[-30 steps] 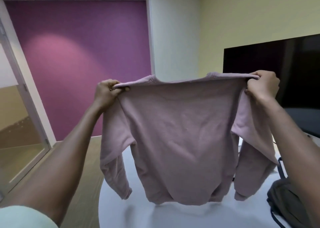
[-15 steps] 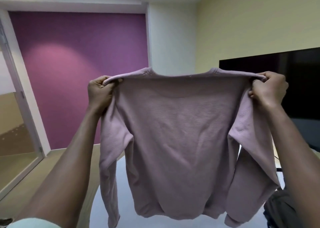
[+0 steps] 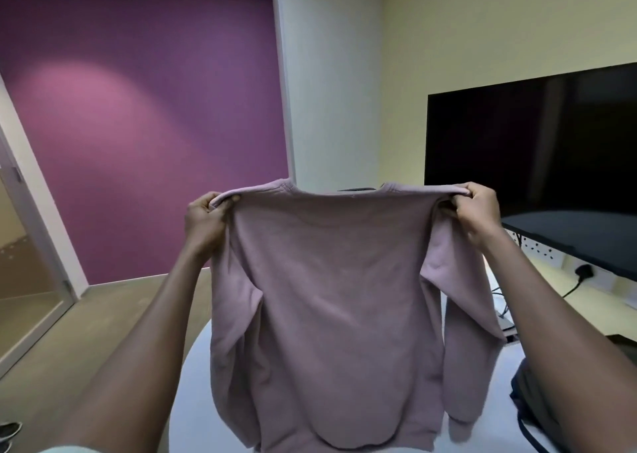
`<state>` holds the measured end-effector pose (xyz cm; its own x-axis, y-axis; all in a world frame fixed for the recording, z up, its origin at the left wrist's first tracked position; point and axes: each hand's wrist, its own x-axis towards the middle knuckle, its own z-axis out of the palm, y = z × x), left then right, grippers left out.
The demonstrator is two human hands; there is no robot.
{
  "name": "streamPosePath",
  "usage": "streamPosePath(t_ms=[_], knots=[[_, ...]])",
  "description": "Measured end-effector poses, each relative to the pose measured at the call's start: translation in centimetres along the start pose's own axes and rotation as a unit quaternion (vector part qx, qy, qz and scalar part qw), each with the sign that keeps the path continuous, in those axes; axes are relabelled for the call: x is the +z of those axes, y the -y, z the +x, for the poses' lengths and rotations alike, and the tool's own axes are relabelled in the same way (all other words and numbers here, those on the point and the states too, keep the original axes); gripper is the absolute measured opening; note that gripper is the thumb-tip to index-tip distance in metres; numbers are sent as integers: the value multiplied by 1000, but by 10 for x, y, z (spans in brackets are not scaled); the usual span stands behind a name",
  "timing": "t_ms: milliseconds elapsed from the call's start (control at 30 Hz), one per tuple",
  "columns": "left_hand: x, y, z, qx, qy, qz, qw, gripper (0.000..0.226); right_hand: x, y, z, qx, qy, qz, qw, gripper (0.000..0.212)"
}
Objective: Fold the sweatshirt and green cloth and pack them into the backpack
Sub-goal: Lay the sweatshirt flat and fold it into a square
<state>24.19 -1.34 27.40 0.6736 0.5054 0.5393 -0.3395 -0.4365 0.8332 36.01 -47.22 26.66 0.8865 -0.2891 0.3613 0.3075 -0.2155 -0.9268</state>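
Note:
A dusty-pink sweatshirt (image 3: pixel 331 301) hangs spread out in the air in front of me, above a white table (image 3: pixel 193 376). My left hand (image 3: pixel 205 221) grips its left shoulder and my right hand (image 3: pixel 477 207) grips its right shoulder. Both sleeves dangle down at the sides and the hem reaches almost to the bottom of the view. A dark grey backpack (image 3: pixel 537 411) lies on the table at the lower right, partly behind my right forearm. No green cloth is in view.
A large black screen (image 3: pixel 531 163) hangs on the yellow wall to the right, with sockets and cables (image 3: pixel 582 273) below it. A purple wall stands at the back left, a glass door (image 3: pixel 20 280) at far left. Shoes (image 3: pixel 8 432) lie on the floor.
The view has swung down a little, and the sweatshirt now sits lower in frame and hangs straighter. Both hands keep the same grip on the shoulders.

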Motion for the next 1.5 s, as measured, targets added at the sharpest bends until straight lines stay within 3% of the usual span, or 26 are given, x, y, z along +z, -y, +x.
streamPosePath(t_ms=[133, 333, 1000, 1200, 1367, 1500], knots=[[1, -4, -1, 21, -13, -62, 998, 20, 9, 20, -16, -11, 0, 61, 998, 25], [-10, -16, 3, 29, 7, -61, 998, 32, 10, 33, -14, -31, -23, 88, 995, 26], [-20, -59, -8, -15, 137, -164, 977, 27, -28, 66, -25, -83, -127, 45, 987, 22], [-6, -17, -9, -73, 151, -53, 984, 29, -11, 27, -8, -8, -73, -28, 997, 28], [1, 44, -10, -111, 210, 85, 968, 42, 8, -40, -5, 32, 37, -112, 992, 24], [4, 87, -15, -142, 256, 183, 938, 22, 23, -68, -18, 23, 108, -240, 965, 30]])
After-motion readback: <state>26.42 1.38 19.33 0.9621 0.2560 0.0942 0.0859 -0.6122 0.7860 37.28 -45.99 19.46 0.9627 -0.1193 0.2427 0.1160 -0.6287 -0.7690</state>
